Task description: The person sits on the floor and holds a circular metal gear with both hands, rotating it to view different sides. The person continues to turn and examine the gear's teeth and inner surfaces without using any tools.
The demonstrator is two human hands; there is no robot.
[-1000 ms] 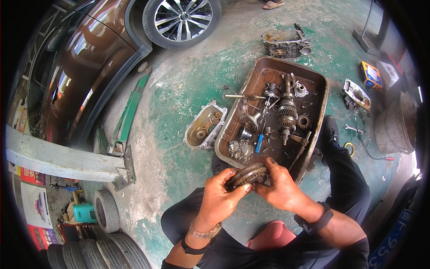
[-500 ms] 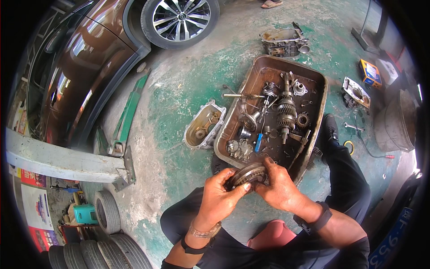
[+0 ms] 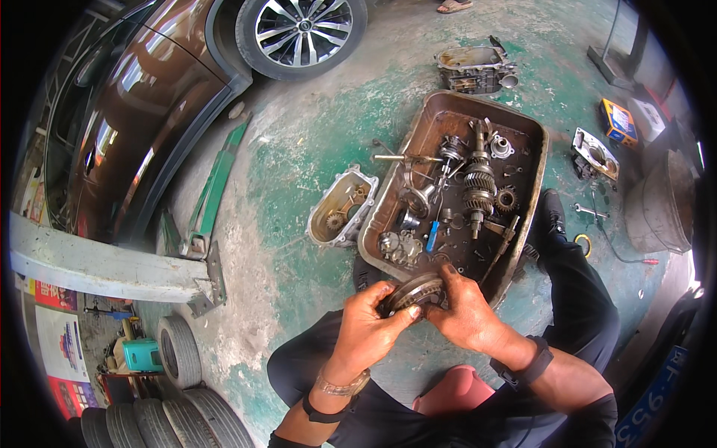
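Between my hands is a dark, round, toothed gear ring (image 3: 417, 293), held tilted just in front of the tray's near edge. My left hand (image 3: 371, 317) grips its left side, thumb pressed on the near face. On the other side my right hand (image 3: 464, 308) closes round it, fingers along the far rim; its thumb is partly hidden. Beyond them lies a brown metal tray (image 3: 532, 190) of gearbox parts. It holds a gear shaft (image 3: 479, 183), a blue-handled screwdriver (image 3: 432, 236), a loose gear (image 3: 506, 198) and a shift fork (image 3: 415, 196).
Left of the tray sits an open metal housing (image 3: 320, 218) with small gears inside; another casing (image 3: 472, 69) stands behind it. To the right are a wrench (image 3: 590, 211), a metal plate (image 3: 595, 154) and a bucket (image 3: 657, 205). A brown car (image 3: 138, 112) and a green jack arm (image 3: 218, 183) are at left.
Almost nothing differs. Both hands keep hold of the gear ring, which has shifted very slightly; the view has moved a touch.
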